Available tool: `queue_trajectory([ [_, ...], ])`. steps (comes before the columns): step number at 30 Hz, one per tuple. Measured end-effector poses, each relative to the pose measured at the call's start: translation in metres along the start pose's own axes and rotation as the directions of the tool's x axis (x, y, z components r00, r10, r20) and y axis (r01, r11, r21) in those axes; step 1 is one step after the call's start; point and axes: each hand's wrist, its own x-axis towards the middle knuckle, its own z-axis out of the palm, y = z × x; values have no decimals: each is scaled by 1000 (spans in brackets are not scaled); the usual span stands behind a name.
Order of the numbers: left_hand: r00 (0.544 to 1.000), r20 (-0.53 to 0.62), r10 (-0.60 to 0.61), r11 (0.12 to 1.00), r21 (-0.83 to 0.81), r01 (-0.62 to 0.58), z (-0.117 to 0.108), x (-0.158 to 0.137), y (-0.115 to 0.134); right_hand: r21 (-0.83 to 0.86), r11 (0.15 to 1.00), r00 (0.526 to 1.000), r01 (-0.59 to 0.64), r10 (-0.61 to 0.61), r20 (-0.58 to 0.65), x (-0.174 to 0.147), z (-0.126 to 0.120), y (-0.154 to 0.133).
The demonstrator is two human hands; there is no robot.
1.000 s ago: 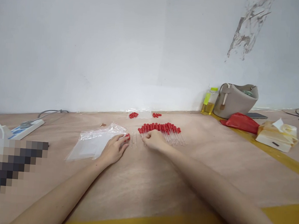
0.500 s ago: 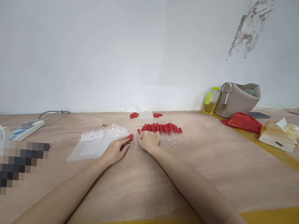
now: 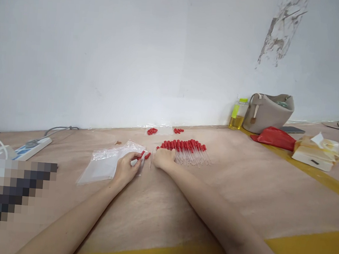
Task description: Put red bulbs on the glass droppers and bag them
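Note:
My left hand (image 3: 127, 166) pinches a small red rubber bulb (image 3: 142, 154) between thumb and fingertips, above the clear zip bags. Another red bulb (image 3: 147, 156) lies just right of it. Thin glass tubes (image 3: 150, 160) rest between my two hands. My right hand (image 3: 164, 158) is closed at the left end of a row of droppers (image 3: 191, 147) with red bulbs and clear glass stems. Its fingertips are turned away, so what they grip is hidden. A little red shows just above its knuckles.
Clear zip bags (image 3: 100, 168) lie at left. Two small piles of red bulbs (image 3: 152, 131) sit by the wall. Left stands a power strip (image 3: 35, 149). At right are a bottle (image 3: 237, 114), a grey bag (image 3: 268, 115), a red pouch (image 3: 277, 138) and a tissue pack (image 3: 315, 156).
My left hand has drawn back left and lifted one red bulb, leaving another on the surface. My right hand has shifted slightly left.

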Motion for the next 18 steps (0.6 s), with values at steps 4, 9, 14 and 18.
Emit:
queue_trajectory([
  [4,998,-68,-12,994,-109,4,-2,-5,16,100,993,997,66,-61,-51,-19,-20,36],
  [9,997,83,2,979,-201,15,6,-21,42,510,793,943,332,-288,-164,-48,-28,102],
  [14,971,207,119,975,-208,-75,15,-37,65,437,786,893,436,-318,-319,-82,-21,123],
  [18,948,280,152,967,-240,-84,17,-43,71,398,793,880,462,-353,-317,-101,-26,113],
])
